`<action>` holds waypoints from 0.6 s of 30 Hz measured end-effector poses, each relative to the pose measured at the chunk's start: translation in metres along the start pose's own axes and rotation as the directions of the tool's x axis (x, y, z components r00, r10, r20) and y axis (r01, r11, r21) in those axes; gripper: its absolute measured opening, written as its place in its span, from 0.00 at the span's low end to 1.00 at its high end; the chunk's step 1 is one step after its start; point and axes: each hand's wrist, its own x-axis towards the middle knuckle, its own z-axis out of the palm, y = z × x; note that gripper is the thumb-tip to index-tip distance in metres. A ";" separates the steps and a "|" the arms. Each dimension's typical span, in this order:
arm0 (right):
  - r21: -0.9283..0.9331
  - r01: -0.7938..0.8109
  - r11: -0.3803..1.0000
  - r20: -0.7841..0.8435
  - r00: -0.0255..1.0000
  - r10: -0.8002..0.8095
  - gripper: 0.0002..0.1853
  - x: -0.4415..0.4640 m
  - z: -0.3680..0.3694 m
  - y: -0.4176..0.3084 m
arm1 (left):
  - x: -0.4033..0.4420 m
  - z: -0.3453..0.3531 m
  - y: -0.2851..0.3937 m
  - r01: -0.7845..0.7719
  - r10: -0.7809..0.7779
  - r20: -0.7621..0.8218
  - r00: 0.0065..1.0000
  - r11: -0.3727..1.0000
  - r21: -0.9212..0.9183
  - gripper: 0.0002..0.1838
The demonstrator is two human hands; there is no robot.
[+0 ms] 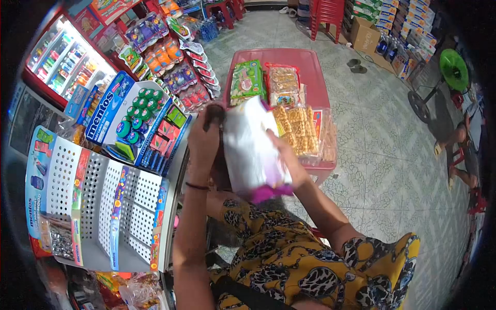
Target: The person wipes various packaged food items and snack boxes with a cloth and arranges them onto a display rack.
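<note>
A white bag with a purple end [256, 150], blurred by motion, is in front of me, tilted. My right hand [290, 157] grips it along its right side, with the fingers partly behind it. On the bag's left side is my left hand [205, 135], raised with bent fingers in shadow. Something dark brown shows between this hand and the bag, too unclear to name. Behind the bag, a pink table [315, 72] bears a green packet [247, 80], a packet of brown snack bars [284, 80] and clear packs of golden crackers [297, 129].
To my left stands a Mentos display rack [98, 206] with perforated shelves, and a Mentos box of green-lidded tubs [139, 111]. A lit drinks fridge [67, 57] is behind them. Red stacked chairs [327, 18], a green fan [453, 71] and another person's legs [457, 137] are farther off.
</note>
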 end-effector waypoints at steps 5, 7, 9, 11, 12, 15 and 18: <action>-0.258 0.503 0.825 0.170 0.864 -0.474 0.23 0.056 -0.044 -0.023 | -0.064 0.020 0.032 0.042 -0.024 0.049 0.999 0.915 -0.402 0.13; -0.125 0.587 0.800 0.206 0.804 -0.558 0.21 0.077 -0.053 -0.028 | -0.073 0.019 0.053 0.041 -0.025 0.037 0.999 0.853 -0.520 0.12; -0.041 0.580 0.814 0.143 0.810 -0.569 0.18 0.081 -0.044 -0.033 | -0.081 0.023 0.051 0.092 -0.092 0.030 0.995 0.803 -0.589 0.13; -0.014 0.534 0.845 0.068 0.844 -0.532 0.17 0.075 -0.031 -0.032 | -0.095 0.012 0.060 0.082 -0.080 0.023 0.997 0.916 -0.393 0.13; -0.054 0.530 0.846 0.012 0.848 -0.531 0.17 0.069 -0.023 -0.031 | -0.100 0.002 0.066 0.160 -0.143 0.080 0.986 0.949 -0.273 0.13; -0.124 0.510 0.851 -0.142 0.840 -0.524 0.21 0.049 -0.007 -0.023 | -0.096 -0.019 0.064 0.000 -0.037 -0.177 0.984 0.979 -0.206 0.15; -0.002 0.391 0.921 -0.255 0.890 -0.378 0.23 0.059 -0.012 -0.015 | -0.057 -0.031 0.081 -0.180 0.140 -0.417 0.898 0.982 -0.058 0.19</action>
